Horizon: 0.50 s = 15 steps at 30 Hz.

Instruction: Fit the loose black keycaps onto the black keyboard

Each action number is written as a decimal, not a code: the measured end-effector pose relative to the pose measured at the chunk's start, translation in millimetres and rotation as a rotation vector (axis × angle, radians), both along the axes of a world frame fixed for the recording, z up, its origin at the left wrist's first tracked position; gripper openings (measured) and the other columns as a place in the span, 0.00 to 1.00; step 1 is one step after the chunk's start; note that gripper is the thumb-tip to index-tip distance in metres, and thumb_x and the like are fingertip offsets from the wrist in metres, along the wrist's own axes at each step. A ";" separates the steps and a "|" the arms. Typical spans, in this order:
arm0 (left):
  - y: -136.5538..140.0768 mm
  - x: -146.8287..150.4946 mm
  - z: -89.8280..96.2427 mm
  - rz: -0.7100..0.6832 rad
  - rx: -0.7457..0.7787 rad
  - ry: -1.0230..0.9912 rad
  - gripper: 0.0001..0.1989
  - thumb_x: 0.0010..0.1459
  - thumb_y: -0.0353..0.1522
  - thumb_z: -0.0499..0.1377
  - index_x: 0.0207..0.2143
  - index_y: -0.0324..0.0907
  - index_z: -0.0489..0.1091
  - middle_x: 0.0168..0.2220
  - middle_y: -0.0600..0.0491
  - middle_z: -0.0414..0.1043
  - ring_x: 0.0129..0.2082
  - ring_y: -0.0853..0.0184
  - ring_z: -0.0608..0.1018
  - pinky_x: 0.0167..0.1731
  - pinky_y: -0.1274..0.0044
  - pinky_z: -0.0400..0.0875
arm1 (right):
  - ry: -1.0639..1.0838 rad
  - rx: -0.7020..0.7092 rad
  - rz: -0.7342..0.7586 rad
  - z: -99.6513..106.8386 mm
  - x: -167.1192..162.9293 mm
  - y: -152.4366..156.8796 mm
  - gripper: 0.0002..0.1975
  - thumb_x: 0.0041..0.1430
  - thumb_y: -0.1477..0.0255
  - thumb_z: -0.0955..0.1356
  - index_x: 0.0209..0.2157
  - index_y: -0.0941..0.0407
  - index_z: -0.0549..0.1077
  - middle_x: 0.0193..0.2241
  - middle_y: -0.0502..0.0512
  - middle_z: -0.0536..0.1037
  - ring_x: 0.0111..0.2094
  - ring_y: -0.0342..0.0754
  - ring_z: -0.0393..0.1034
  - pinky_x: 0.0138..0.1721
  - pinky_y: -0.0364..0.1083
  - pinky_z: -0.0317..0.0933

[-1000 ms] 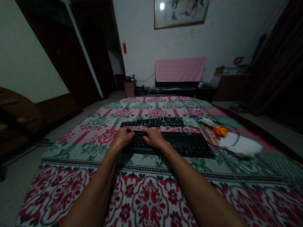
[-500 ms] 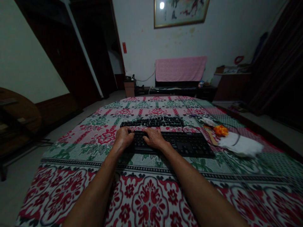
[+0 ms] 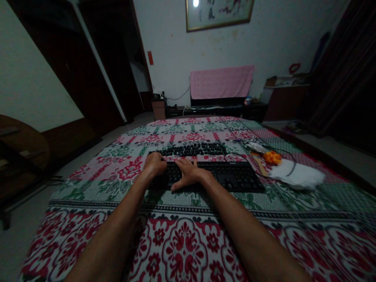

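A black keyboard (image 3: 235,177) lies on the patterned tablecloth in front of me. Behind it, loose black keycaps (image 3: 194,149) are laid out in rows. At the keyboard's upper left corner is my left hand (image 3: 155,162), its fingers curled together; whatever they pinch is hidden from view. My right hand (image 3: 188,172) is spread over the left-middle part of the keyboard, its thumb stretched down to the near edge and its fingers lying toward the far edge. Part of the keyboard is covered by both hands.
To the right of the keyboard lie an orange fluffy thing (image 3: 272,158), a white cloth or bag (image 3: 297,175) and a dark cable (image 3: 294,166). The flowered tablecloth (image 3: 188,243) covers the table. Beyond its far edge, a pink cloth (image 3: 221,82) hangs over a screen-like object.
My right hand has opened out, with its thumb swinging down to the keyboard's near edge. My left hand stays at the upper left corner, more curled. The whole view has shifted slightly.
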<state>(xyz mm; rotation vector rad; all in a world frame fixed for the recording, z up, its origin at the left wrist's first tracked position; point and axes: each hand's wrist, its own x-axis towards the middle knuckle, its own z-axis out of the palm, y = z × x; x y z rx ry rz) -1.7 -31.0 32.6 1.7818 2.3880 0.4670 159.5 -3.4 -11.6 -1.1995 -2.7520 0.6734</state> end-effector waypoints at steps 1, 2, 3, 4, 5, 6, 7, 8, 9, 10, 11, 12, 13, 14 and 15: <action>-2.3 4.2 0.5 -0.014 0.017 0.046 0.11 0.42 0.26 0.56 0.29 0.39 0.76 0.26 0.47 0.77 0.29 0.63 0.78 0.29 0.79 0.67 | 0.008 0.006 0.000 -1.9 -0.3 1.1 0.64 0.31 0.42 0.70 0.65 0.58 0.44 0.65 0.67 0.44 0.65 0.66 0.30 0.60 0.66 0.20; -4.6 8.3 0.5 -0.029 0.034 0.091 0.11 0.43 0.26 0.55 0.30 0.38 0.76 0.29 0.46 0.77 0.32 0.61 0.78 0.31 0.78 0.67 | 0.013 0.012 0.001 -3.8 -0.6 2.3 0.63 0.31 0.43 0.70 0.65 0.57 0.44 0.65 0.67 0.45 0.65 0.66 0.30 0.60 0.65 0.20; -6.8 12.0 0.2 -0.046 0.051 0.130 0.12 0.44 0.26 0.55 0.31 0.38 0.76 0.32 0.44 0.78 0.34 0.60 0.78 0.33 0.78 0.68 | 0.018 0.016 0.000 -5.5 -0.9 3.5 0.63 0.32 0.43 0.71 0.65 0.57 0.45 0.65 0.67 0.45 0.65 0.66 0.31 0.60 0.65 0.20; -8.8 15.4 -0.3 -0.061 0.062 0.160 0.13 0.45 0.26 0.54 0.32 0.38 0.76 0.34 0.43 0.77 0.37 0.59 0.78 0.34 0.77 0.68 | 0.021 0.019 0.001 -6.8 -1.1 4.5 0.62 0.32 0.43 0.71 0.64 0.57 0.45 0.64 0.67 0.46 0.65 0.67 0.31 0.60 0.65 0.20; -10.4 18.2 -0.6 -0.069 0.068 0.181 0.13 0.45 0.26 0.54 0.33 0.37 0.76 0.36 0.42 0.77 0.38 0.58 0.78 0.36 0.76 0.68 | 0.026 0.020 0.001 -7.8 -1.3 5.2 0.62 0.32 0.43 0.71 0.64 0.57 0.46 0.64 0.67 0.46 0.65 0.67 0.31 0.60 0.65 0.20; -11.5 20.5 -0.1 -0.071 0.071 0.195 0.14 0.46 0.26 0.53 0.34 0.37 0.76 0.37 0.41 0.77 0.39 0.58 0.77 0.37 0.76 0.68 | 0.030 0.019 0.002 -8.4 -1.4 5.7 0.62 0.32 0.44 0.71 0.64 0.57 0.46 0.64 0.67 0.47 0.65 0.66 0.32 0.60 0.65 0.20; -12.2 22.3 1.2 -0.068 0.073 0.202 0.14 0.47 0.26 0.53 0.34 0.37 0.76 0.37 0.41 0.77 0.40 0.58 0.77 0.37 0.76 0.68 | 0.035 0.017 0.005 -8.6 -1.4 5.8 0.62 0.32 0.44 0.71 0.64 0.57 0.46 0.64 0.67 0.46 0.65 0.66 0.32 0.60 0.65 0.20; -12.2 23.7 3.7 -0.066 0.080 0.204 0.14 0.47 0.26 0.53 0.35 0.37 0.75 0.38 0.41 0.77 0.40 0.58 0.77 0.38 0.76 0.68 | 0.041 0.016 0.007 -8.4 -1.4 5.6 0.62 0.32 0.44 0.71 0.64 0.58 0.46 0.64 0.67 0.46 0.65 0.66 0.32 0.60 0.65 0.20; -11.5 24.6 7.3 -0.063 0.095 0.202 0.14 0.48 0.27 0.53 0.36 0.37 0.75 0.38 0.41 0.77 0.41 0.58 0.77 0.38 0.76 0.68 | 0.047 0.016 0.010 -7.9 -1.3 5.1 0.62 0.32 0.44 0.71 0.64 0.58 0.46 0.64 0.67 0.46 0.65 0.66 0.32 0.60 0.65 0.20; -10.0 25.0 11.5 -0.061 0.114 0.192 0.15 0.48 0.27 0.54 0.37 0.37 0.75 0.39 0.41 0.77 0.41 0.58 0.77 0.39 0.76 0.68 | 0.051 0.016 0.012 -7.1 -1.1 4.5 0.62 0.32 0.44 0.71 0.64 0.58 0.46 0.64 0.68 0.46 0.65 0.66 0.33 0.60 0.65 0.20; -7.8 24.6 15.8 -0.060 0.135 0.173 0.14 0.47 0.28 0.54 0.37 0.37 0.75 0.38 0.42 0.77 0.41 0.59 0.77 0.39 0.77 0.68 | 0.055 0.017 0.012 -6.3 -0.7 3.7 0.62 0.32 0.44 0.71 0.64 0.58 0.46 0.64 0.68 0.46 0.65 0.66 0.33 0.60 0.65 0.20; -4.8 23.4 19.7 -0.055 0.146 0.143 0.14 0.46 0.28 0.55 0.36 0.38 0.75 0.37 0.43 0.77 0.41 0.60 0.77 0.39 0.77 0.68 | 0.057 0.018 0.011 -5.3 -0.2 2.9 0.62 0.32 0.45 0.72 0.64 0.58 0.46 0.64 0.68 0.46 0.65 0.66 0.33 0.60 0.65 0.21; -1.4 21.2 22.4 -0.047 0.132 0.094 0.13 0.44 0.28 0.57 0.34 0.38 0.76 0.34 0.45 0.78 0.38 0.61 0.77 0.36 0.78 0.68 | 0.061 0.019 0.008 -4.3 0.3 2.3 0.62 0.31 0.45 0.72 0.64 0.59 0.47 0.64 0.68 0.46 0.65 0.66 0.33 0.60 0.65 0.21; 2.2 18.3 23.5 -0.038 0.092 0.019 0.11 0.42 0.28 0.58 0.31 0.39 0.76 0.29 0.47 0.78 0.35 0.62 0.78 0.34 0.79 0.68 | 0.066 0.017 0.005 -3.4 1.0 1.9 0.62 0.31 0.45 0.72 0.64 0.59 0.48 0.64 0.69 0.46 0.65 0.66 0.33 0.61 0.65 0.23; 5.7 14.7 23.0 -0.031 0.056 -0.060 0.09 0.40 0.26 0.59 0.28 0.40 0.75 0.24 0.50 0.76 0.31 0.63 0.78 0.31 0.79 0.68 | 0.080 0.015 0.003 -2.5 1.5 1.8 0.60 0.32 0.45 0.72 0.63 0.59 0.50 0.64 0.69 0.47 0.65 0.66 0.35 0.61 0.65 0.25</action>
